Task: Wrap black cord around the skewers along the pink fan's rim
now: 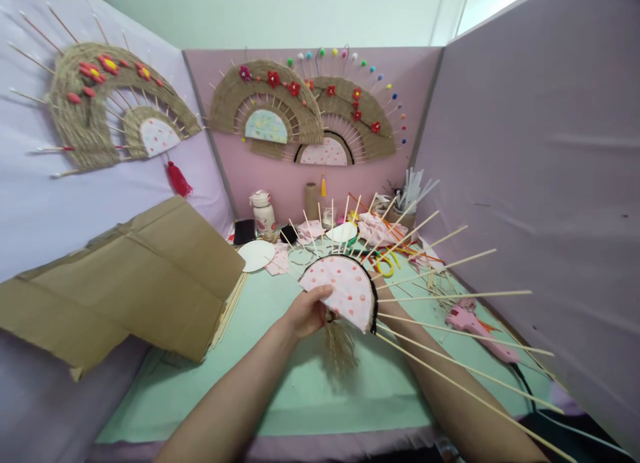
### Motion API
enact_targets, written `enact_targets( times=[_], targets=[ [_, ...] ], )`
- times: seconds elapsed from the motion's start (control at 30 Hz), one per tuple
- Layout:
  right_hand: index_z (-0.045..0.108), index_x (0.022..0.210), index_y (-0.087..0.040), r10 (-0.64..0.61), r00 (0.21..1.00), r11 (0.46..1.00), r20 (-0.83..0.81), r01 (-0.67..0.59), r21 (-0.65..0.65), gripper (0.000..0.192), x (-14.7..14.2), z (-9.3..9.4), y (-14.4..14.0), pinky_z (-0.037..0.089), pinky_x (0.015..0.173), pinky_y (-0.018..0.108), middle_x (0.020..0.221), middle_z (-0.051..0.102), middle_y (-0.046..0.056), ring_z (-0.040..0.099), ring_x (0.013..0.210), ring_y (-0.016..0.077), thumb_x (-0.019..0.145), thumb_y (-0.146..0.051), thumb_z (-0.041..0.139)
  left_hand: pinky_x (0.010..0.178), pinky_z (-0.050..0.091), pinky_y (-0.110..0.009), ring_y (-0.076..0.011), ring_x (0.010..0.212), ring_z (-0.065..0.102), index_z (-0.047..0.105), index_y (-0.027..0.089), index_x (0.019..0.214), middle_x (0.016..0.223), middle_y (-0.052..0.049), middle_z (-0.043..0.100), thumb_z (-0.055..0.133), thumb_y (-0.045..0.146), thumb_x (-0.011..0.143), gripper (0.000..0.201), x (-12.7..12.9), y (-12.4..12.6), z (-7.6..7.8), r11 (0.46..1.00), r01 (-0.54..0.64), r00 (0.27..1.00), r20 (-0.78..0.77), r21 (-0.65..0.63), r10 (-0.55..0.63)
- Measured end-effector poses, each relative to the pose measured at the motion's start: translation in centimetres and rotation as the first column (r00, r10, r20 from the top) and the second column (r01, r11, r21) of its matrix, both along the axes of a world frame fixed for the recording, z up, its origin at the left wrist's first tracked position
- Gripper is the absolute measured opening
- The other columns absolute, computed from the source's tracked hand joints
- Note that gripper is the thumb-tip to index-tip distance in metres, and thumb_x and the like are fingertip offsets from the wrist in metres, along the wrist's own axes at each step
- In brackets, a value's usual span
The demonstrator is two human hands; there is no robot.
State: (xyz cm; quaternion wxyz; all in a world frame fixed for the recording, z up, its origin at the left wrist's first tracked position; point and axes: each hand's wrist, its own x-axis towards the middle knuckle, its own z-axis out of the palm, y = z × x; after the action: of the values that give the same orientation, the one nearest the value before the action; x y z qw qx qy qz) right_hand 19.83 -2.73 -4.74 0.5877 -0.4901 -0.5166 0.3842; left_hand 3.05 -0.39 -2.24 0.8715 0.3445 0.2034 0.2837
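A half-round fan frame (345, 283) is held up above the table, its pink spotted cloth facing me and its curved edge trimmed in black. Long thin wooden sticks (455, 294) fan out from that edge. My left hand (311, 310) grips its lower left part, thumb on the cloth and fingers behind. Behind the fan's right side is my right hand (383, 293), mostly covered, so its fingers do not show. A frayed twine tassel (340, 346) hangs below the fan near my left hand.
A cardboard sheet (130, 283) leans at left. The pink glue gun (480, 330) lies right, its cord trailing off the table. Scissors (385, 264), cloth scraps (377, 228), a white disc (257, 256) and a bottle (263, 213) sit toward the back. Finished twine fans (267, 73) hang on the partitions.
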Motion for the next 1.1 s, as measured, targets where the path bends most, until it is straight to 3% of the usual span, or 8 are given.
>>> enact_targets(
  times=[0.17,0.3,0.37,0.47,0.6,0.73,0.97,1.1],
  targets=[
    [0.064,0.073,-0.015,-0.123,0.962,0.992,0.245,0.119,0.031,0.015,0.6,0.6,-0.2,0.046,0.065,0.032,0.072,0.063,0.006,0.057,0.069,0.0194,0.069,-0.028,0.057,0.048,0.049,-0.02,-0.0099,0.048,0.057,0.06,0.013,0.08,0.061,-0.001,0.065,0.063,0.02,0.07,0.012,-0.7,1.1,1.6,0.974,-0.21,0.976,0.038,-0.079,0.214],
    [0.061,0.099,-0.02,-0.195,0.902,0.974,0.385,0.133,0.184,0.034,0.5,2.1,-1.0,0.038,0.09,0.039,0.106,0.06,0.007,0.053,0.1,0.0223,0.065,-0.022,0.061,0.054,0.052,-0.021,-0.0081,0.049,0.057,0.057,0.015,0.083,0.064,0.0,0.066,0.063,0.017,0.071,0.014,-0.8,2.1,2.4,0.909,-0.389,0.919,0.011,-0.149,0.395],
    [0.055,0.11,-0.024,-0.124,0.933,0.978,0.338,0.057,0.201,0.043,0.3,2.8,-1.6,0.033,0.097,0.04,0.117,0.054,0.006,0.047,0.111,0.0219,0.068,-0.021,0.059,0.057,0.053,-0.023,-0.0084,0.051,0.058,0.057,0.016,0.086,0.067,0.0,0.066,0.063,0.017,0.071,0.017,-0.7,2.4,2.3,0.886,-0.436,0.895,0.025,-0.158,0.445],
    [0.051,0.115,-0.026,0.003,0.984,0.974,0.181,-0.044,0.224,0.04,0.0,3.2,-2.2,0.032,0.099,0.04,0.122,0.051,0.005,0.044,0.115,0.0214,0.075,-0.024,0.056,0.056,0.053,-0.023,-0.0086,0.051,0.059,0.057,0.017,0.089,0.069,0.0,0.067,0.064,0.017,0.071,0.019,-0.6,2.8,1.9,0.872,-0.459,0.88,0.044,-0.17,0.472],
    [0.053,0.108,-0.025,-0.001,1.0,0.956,0.004,0.0,0.294,0.033,-0.7,3.0,-2.3,0.034,0.096,0.042,0.115,0.055,0.007,0.047,0.111,0.0228,0.076,-0.03,0.058,0.056,0.052,-0.022,-0.0089,0.054,0.059,0.058,0.017,0.09,0.074,-0.001,0.067,0.065,0.017,0.07,0.021,-0.4,2.7,1.6,0.877,-0.457,0.879,0.078,-0.147,0.471],
    [0.053,0.099,-0.024,-0.007,0.997,0.952,-0.071,0.028,0.305,0.03,-1.2,2.8,-2.1,0.037,0.093,0.04,0.108,0.057,0.007,0.049,0.106,0.0222,0.072,-0.031,0.063,0.058,0.052,-0.023,-0.0087,0.054,0.059,0.058,0.017,0.089,0.073,-0.001,0.067,0.064,0.017,0.07,0.02,-0.3,2.3,1.5,0.884,-0.45,0.884,0.08,-0.122,0.461],
    [0.045,0.097,-0.024,0.117,0.959,0.982,-0.259,-0.072,0.174,0.034,-1.8,2.9,-2.4,0.043,0.07,0.032,0.077,0.06,0.0,0.056,0.072,0.0153,0.07,-0.026,0.064,0.057,0.052,-0.023,-0.0094,0.054,0.06,0.058,0.016,0.088,0.072,-0.001,0.068,0.064,0.017,0.071,0.018,0.0,2.0,1.4,0.891,-0.438,0.893,0.059,-0.12,0.447],
    [0.046,0.095,-0.024,0.157,0.906,0.987,-0.394,-0.138,0.077,0.034,-1.8,3.3,-2.6,0.033,0.048,0.023,0.062,0.048,-0.004,0.043,0.05,0.0098,0.066,-0.026,0.064,0.058,0.053,-0.023,-0.0088,0.053,0.059,0.058,0.016,0.087,0.071,-0.001,0.067,0.064,0.016,0.071,0.018,0.0,2.1,1.4,0.888,-0.44,0.891,0.065,-0.132,0.45]
  ],
)
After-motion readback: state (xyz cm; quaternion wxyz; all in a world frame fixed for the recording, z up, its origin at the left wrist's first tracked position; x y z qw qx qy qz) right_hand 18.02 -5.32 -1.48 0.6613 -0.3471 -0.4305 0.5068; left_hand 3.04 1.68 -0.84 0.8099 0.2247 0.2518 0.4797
